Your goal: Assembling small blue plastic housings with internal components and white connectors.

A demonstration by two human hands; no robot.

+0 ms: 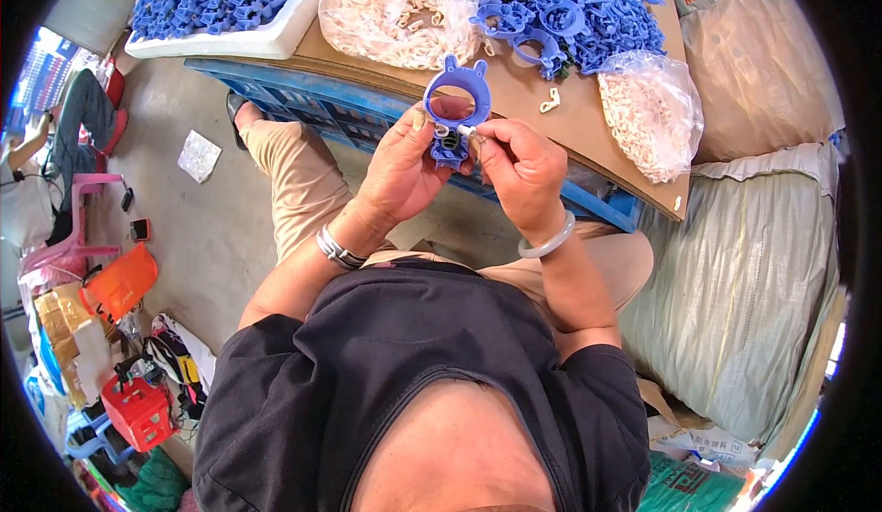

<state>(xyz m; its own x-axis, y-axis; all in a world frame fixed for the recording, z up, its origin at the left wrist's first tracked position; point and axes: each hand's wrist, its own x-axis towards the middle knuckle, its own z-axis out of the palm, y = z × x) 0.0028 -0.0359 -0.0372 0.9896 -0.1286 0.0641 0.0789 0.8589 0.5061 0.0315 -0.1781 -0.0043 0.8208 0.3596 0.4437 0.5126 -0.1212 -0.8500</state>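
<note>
Holding a blue ring [457,76] in left grip [401,165], pinching a little white clip [466,131] in right grip [525,163], right by counter's [571,119] near edge.

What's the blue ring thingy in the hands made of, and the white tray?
The blue ring piece looks like hard, smooth plastic: even colour, neat moulded edges. The white tray may be matte foam: its wall looks thick and pale.

Above centre: one left hand [400,168], one right hand [528,163], one blue ring part [449,150], one white piece [467,131]. Upper left: one white tray [220,49]. Top centre, upper right: two clear bags [684,94] of cream pieces [381,11]. Left: one pink chair [98,180].
</note>
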